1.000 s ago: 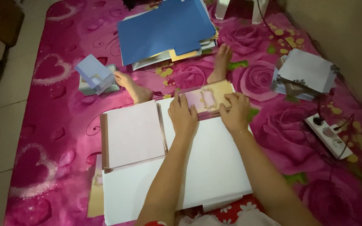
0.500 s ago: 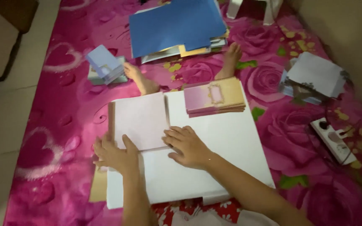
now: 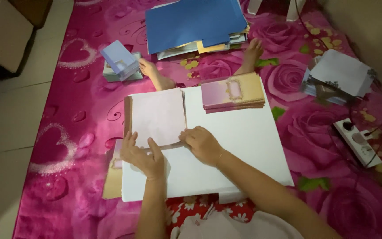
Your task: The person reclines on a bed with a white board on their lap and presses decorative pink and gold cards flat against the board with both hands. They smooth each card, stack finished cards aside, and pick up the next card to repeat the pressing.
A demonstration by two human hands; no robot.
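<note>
Both hands flat and unclenched, left hand (image 3: 141, 156) and right hand (image 3: 203, 144) pressing the pink sheet's (image 3: 158, 116) near edge at six o'clock on the white board (image 3: 244, 146); uneven pressure likely skewing or creasing it.

The floor (image 3: 9, 132) is laid with pale tiles along the left side. A magenta floor mat (image 3: 80, 88), printed with hearts and large roses, is spread over most of the view. A cardboard box (image 3: 3, 33) is stood on the tiles at upper left. A beige wall (image 3: 368, 31) is seen at upper right. White furniture legs (image 3: 295, 9) are noted at the top edge. Lighting is dim.
</note>
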